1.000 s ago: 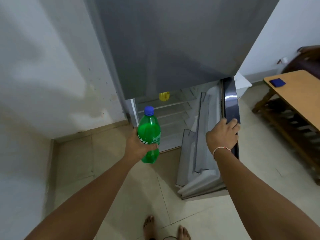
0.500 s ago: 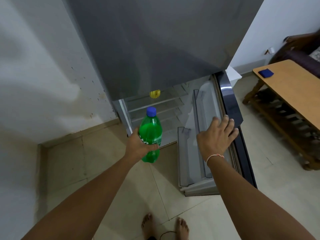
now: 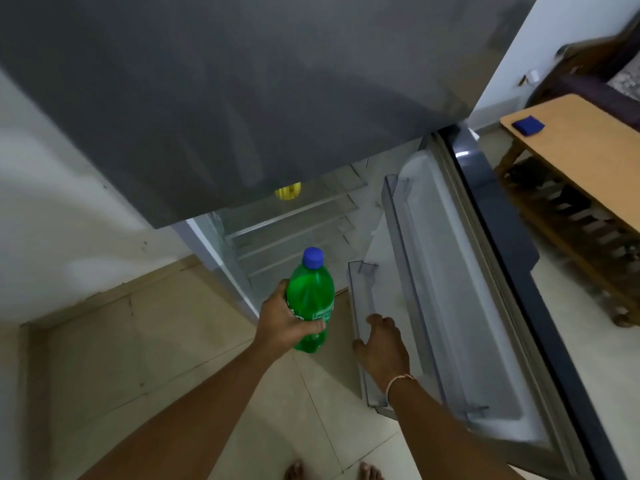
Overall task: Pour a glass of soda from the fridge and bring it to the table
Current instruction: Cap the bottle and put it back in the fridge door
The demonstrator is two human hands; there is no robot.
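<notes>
Looking into the grey fridge (image 3: 242,98), its upper door hides most shelves; a small yellow item (image 3: 288,194) inside is unclear. The left hand (image 3: 284,323) wraps the green plastic soda bottle (image 3: 311,299), upright. The right hand (image 3: 382,351), fingers loosely spread, rests at the open lower door's clear plastic bin (image 3: 356,306). Far right of it stands a wooden table (image 3: 588,150); beige floor tiles (image 3: 156,341) lie below.

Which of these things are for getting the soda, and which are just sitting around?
For the job:
- green soda bottle, held in the left hand
- fridge door, open, right hand beside its lower shelf
- wooden table

Just lying about:
- blue thing on the table
- yellow thing inside the fridge
</notes>
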